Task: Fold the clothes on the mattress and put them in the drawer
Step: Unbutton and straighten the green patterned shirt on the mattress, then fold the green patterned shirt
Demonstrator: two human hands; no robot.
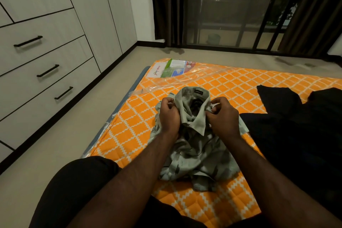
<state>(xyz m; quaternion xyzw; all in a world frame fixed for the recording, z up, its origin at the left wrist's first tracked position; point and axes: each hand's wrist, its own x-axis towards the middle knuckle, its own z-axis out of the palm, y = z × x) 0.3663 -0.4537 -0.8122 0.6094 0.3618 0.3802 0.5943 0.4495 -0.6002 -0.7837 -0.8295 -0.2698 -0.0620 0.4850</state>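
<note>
A pale green patterned shirt (196, 155) lies crumpled on the orange diamond-patterned mattress (133, 116), collar toward the far side. My left hand (169, 114) grips the shirt's left shoulder beside the collar. My right hand (224, 114) pinches the fabric at the collar's right side. A black garment (296, 135) is spread on the mattress to the right of the shirt. The white drawer unit (42, 72) with three black handles stands along the left wall, all drawers closed.
Clear plastic wrap and a printed label (175, 70) cover the mattress's far left corner. Beige floor (55, 146) runs between mattress and drawers. Dark curtains (166, 5) and a barred glass door (231, 15) stand beyond. My black-clad knee (77, 187) sits at the near left.
</note>
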